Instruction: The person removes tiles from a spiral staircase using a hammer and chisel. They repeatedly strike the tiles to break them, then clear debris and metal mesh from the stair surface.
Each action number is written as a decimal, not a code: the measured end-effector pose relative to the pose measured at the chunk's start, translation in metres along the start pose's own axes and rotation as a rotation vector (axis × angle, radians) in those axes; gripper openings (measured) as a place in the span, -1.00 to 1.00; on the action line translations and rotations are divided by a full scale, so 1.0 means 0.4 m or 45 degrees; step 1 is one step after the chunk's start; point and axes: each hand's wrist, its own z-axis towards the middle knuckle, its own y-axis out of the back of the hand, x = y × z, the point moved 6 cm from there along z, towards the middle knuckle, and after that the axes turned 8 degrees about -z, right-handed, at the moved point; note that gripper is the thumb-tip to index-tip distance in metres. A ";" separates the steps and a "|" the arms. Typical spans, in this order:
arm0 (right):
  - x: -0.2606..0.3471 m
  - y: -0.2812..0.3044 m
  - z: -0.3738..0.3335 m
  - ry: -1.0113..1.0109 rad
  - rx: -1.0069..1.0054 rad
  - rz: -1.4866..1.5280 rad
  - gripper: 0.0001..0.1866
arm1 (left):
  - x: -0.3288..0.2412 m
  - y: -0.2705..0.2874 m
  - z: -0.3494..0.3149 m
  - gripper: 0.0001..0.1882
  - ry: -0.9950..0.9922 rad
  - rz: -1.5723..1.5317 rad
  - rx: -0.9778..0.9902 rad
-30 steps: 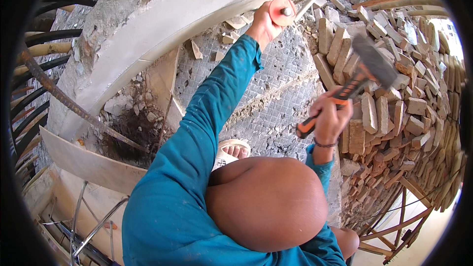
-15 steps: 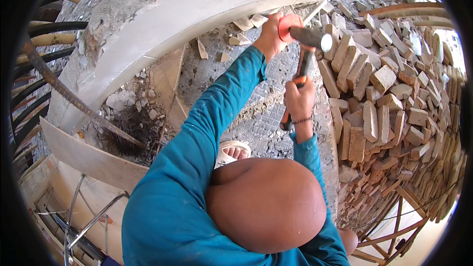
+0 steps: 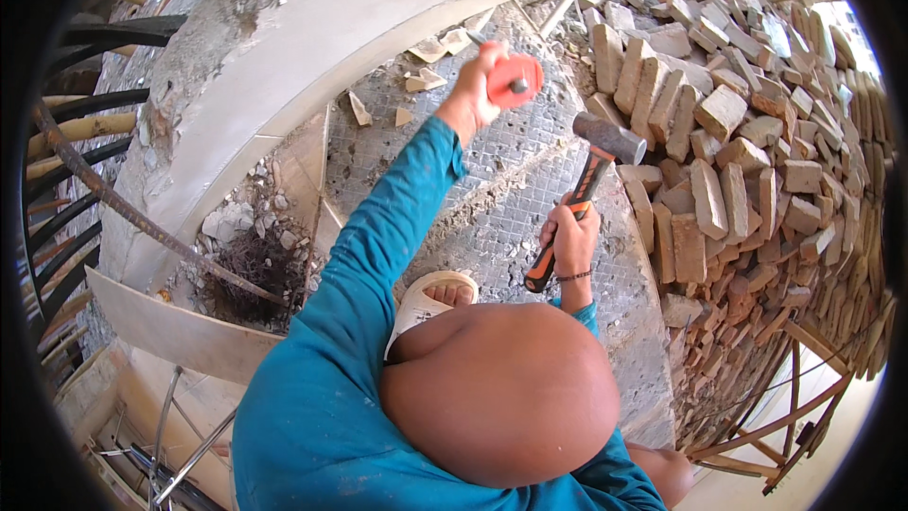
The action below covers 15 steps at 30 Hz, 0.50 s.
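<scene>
My left hand (image 3: 475,93) is closed around a chisel with a round red-orange hand guard (image 3: 516,79). The struck metal end shows in the middle of the guard, and a dark tip pokes out past my fingers toward the white wall base. In my right hand (image 3: 571,237) is a hammer (image 3: 591,175) with a black and orange handle, gripped low down. Its dark steel head is raised to the right of the chisel, apart from it. Several broken tile pieces (image 3: 426,81) lie by the wall near my left hand.
A big heap of bricks (image 3: 709,199) fills the right side. The white wall (image 3: 378,14) curves across the top left, with rubble (image 3: 230,222) and a rusty rod (image 3: 156,213) below it. Grey floor (image 3: 473,166) with a grid pattern lies beneath my hands. Black bars (image 3: 104,99) stand at the left.
The hammer has swung back from the chisel, down and away, so its head is now apart from it. My left hand with the chisel sits further left in view, and the view has shifted slightly.
</scene>
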 end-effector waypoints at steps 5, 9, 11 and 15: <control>0.032 0.039 0.006 -0.056 -0.045 0.067 -0.89 | -0.077 -0.031 0.086 -0.65 -0.209 -0.203 -0.004; 0.025 0.034 -0.006 -0.038 -0.038 0.080 -0.90 | -0.063 0.031 0.022 -0.62 -0.238 -0.108 -0.135; 0.015 0.028 -0.013 -0.024 -0.023 0.056 -0.91 | -0.044 0.050 -0.027 -0.61 -0.196 -0.033 -0.243; -0.004 0.023 -0.019 -0.063 0.015 -0.041 -0.93 | -0.035 0.039 -0.120 -0.61 -0.043 -0.064 -0.105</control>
